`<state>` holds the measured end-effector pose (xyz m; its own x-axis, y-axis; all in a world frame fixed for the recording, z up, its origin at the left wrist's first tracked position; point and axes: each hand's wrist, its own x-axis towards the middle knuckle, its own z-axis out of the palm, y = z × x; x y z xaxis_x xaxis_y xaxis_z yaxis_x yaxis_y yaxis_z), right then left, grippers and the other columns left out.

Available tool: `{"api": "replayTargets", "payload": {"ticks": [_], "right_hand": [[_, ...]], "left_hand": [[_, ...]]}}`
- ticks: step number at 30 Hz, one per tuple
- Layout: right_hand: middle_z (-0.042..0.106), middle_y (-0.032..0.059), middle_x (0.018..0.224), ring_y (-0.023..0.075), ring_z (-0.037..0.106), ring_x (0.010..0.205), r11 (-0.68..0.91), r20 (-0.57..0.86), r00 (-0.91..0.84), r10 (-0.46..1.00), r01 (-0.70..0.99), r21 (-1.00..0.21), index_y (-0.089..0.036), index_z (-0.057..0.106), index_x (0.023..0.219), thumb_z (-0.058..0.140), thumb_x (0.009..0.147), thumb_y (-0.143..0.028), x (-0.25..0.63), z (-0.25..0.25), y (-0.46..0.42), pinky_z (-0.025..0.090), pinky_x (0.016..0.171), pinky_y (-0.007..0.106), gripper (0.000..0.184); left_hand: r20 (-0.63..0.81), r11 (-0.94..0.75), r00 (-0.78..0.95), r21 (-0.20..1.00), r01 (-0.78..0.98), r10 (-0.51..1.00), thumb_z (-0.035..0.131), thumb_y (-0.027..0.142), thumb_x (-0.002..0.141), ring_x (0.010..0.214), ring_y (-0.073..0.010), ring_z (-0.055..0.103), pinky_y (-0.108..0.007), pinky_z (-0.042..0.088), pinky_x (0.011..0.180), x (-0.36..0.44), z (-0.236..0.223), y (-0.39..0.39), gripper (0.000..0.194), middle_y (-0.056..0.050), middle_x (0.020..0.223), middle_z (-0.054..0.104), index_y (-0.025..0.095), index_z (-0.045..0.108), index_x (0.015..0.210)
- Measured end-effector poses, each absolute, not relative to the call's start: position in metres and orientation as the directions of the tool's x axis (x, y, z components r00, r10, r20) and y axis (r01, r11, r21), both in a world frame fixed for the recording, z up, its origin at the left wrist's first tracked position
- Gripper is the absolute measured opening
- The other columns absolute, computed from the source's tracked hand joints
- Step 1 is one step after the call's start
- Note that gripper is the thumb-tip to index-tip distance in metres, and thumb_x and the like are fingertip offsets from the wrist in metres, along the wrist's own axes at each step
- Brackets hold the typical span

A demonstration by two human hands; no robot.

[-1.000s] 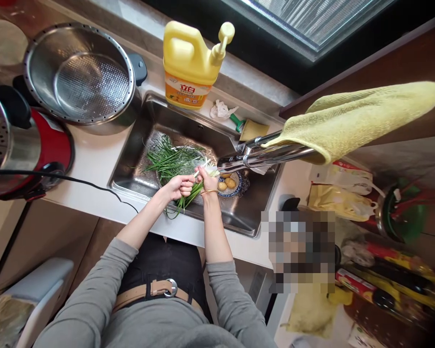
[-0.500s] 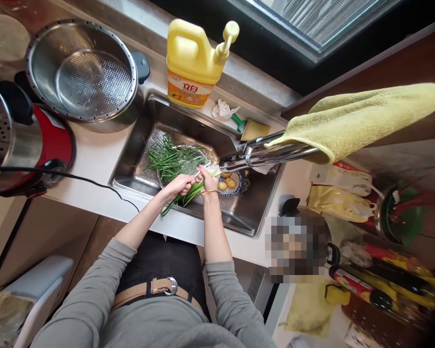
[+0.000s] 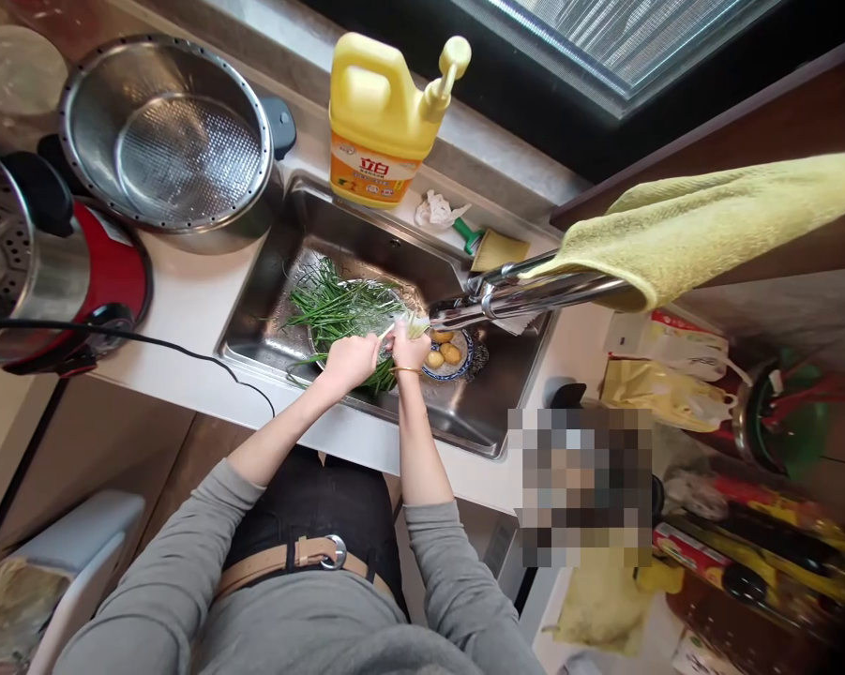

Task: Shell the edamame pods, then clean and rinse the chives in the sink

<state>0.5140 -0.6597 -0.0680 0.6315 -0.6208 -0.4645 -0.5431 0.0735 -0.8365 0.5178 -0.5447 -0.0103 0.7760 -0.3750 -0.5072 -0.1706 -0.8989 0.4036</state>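
My right hand (image 3: 409,347) is closed round a bunch of scallions (image 3: 416,325), its white ends under the faucet (image 3: 457,317). Pressed up beside it, my left hand (image 3: 352,361) is closed on scallion stalks too; its fingers are partly turned from view. Green leaves hang below both hands. More loose scallions (image 3: 320,305) lie behind them, heaped over a basin (image 3: 370,297) with water inside the steel sink (image 3: 253,309). Close to my right hand, a blue-rimmed bowl (image 3: 469,361) holds several small potatoes (image 3: 450,353).
A yellow detergent jug (image 3: 376,122) stands behind the sink beside a green-handled brush (image 3: 469,234). At left are a steel pot (image 3: 183,159), a red cooker (image 3: 116,262) and a black cord (image 3: 183,352). A yellow towel (image 3: 710,220) drapes over the faucet. Bags (image 3: 668,389) crowd the right.
My left hand has turned and moved slightly against the bunch, and the hanging green leaves have swung. My right hand keeps its hold under the faucet. The view has shifted a little.
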Motion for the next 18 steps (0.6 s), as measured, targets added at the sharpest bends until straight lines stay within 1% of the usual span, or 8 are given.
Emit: {"api": "replayTargets", "payload": {"ticks": [1, 3, 5, 7, 11, 14, 18], "right_hand": [[0.052, -0.0059, 0.039, 0.0068, 0.047, 0.034, 0.039, -0.45, 0.635, -0.628, -0.552, -0.833, -0.021, 0.056, 0.05, 0.066, 0.078, -0.025, 0.513, -0.069, -0.66, 0.04, 0.04, 0.017, 0.03], [0.052, -0.006, 0.039, 0.0072, 0.047, 0.035, 0.039, -0.453, 0.633, -0.628, -0.556, -0.831, -0.021, 0.057, 0.051, 0.065, 0.078, -0.024, 0.51, -0.072, -0.659, 0.039, 0.04, 0.018, 0.028], [0.052, -0.0059, 0.039, 0.0074, 0.046, 0.035, 0.105, -0.476, 0.619, -0.625, -0.537, -0.837, -0.021, 0.058, 0.054, 0.066, 0.076, -0.025, 0.509, -0.075, -0.659, 0.036, 0.038, 0.018, 0.024], [0.055, -0.0052, 0.041, 0.0069, 0.043, 0.034, 0.186, -0.496, 0.606, -0.622, -0.501, -0.845, -0.019, 0.059, 0.059, 0.067, 0.074, -0.025, 0.508, -0.077, -0.659, 0.034, 0.036, 0.018, 0.019], [0.066, -0.0014, 0.053, 0.0054, 0.041, 0.035, 0.306, -0.544, 0.587, -0.6, -0.46, -0.834, -0.017, 0.06, 0.063, 0.068, 0.072, -0.025, 0.508, -0.077, -0.663, 0.033, 0.035, 0.019, 0.015], [0.068, -0.0012, 0.059, 0.0055, 0.042, 0.036, 0.355, -0.571, 0.561, -0.599, -0.453, -0.818, -0.019, 0.058, 0.061, 0.068, 0.072, -0.024, 0.509, -0.078, -0.668, 0.035, 0.035, 0.02, 0.015], [0.068, -0.0015, 0.061, 0.0052, 0.042, 0.035, 0.421, -0.585, 0.481, -0.653, -0.412, -0.808, -0.019, 0.056, 0.061, 0.07, 0.071, -0.023, 0.511, -0.081, -0.676, 0.035, 0.033, 0.02, 0.017]], "left_hand": [[-0.504, -0.9, 0.77, 0.384, -0.206, -0.391, 0.029, 0.031, 0.099, 0.089, -0.0294, 0.07, -0.034, 0.048, 0.076, 0.517, -0.008, -0.545, 0.043, -0.021, 0.091, 0.071, 0.008, 0.064, 0.107], [-0.502, -0.898, 0.76, 0.364, -0.247, -0.412, 0.026, 0.03, 0.1, 0.09, -0.0316, 0.071, -0.036, 0.049, 0.075, 0.516, -0.004, -0.545, 0.044, -0.022, 0.091, 0.071, 0.007, 0.063, 0.107], [-0.504, -0.901, 0.761, 0.353, -0.251, -0.409, 0.026, 0.03, 0.1, 0.09, -0.0319, 0.071, -0.036, 0.049, 0.075, 0.517, -0.003, -0.543, 0.044, -0.022, 0.09, 0.071, 0.008, 0.063, 0.107], [-0.505, -0.912, 0.773, 0.342, -0.229, -0.383, 0.026, 0.03, 0.1, 0.089, -0.0304, 0.071, -0.034, 0.048, 0.075, 0.519, -0.004, -0.54, 0.044, -0.022, 0.09, 0.071, 0.008, 0.063, 0.107], [-0.499, -0.922, 0.799, 0.345, -0.173, -0.337, 0.03, 0.034, 0.099, 0.085, -0.0267, 0.07, -0.03, 0.046, 0.072, 0.522, -0.007, -0.53, 0.042, -0.018, 0.089, 0.072, 0.011, 0.065, 0.104], [-0.494, -0.897, 0.796, 0.421, -0.134, -0.35, 0.035, 0.035, 0.097, 0.079, -0.0245, 0.068, -0.027, 0.041, 0.066, 0.525, -0.009, -0.52, 0.038, -0.014, 0.083, 0.071, 0.015, 0.067, 0.094], [-0.475, -0.793, 0.794, 0.608, -0.015, -0.379, 0.04, 0.034, 0.092, 0.065, -0.0187, 0.059, -0.026, 0.033, 0.06, 0.528, -0.012, -0.5, 0.034, -0.005, 0.066, 0.065, 0.018, 0.065, 0.075]]}}
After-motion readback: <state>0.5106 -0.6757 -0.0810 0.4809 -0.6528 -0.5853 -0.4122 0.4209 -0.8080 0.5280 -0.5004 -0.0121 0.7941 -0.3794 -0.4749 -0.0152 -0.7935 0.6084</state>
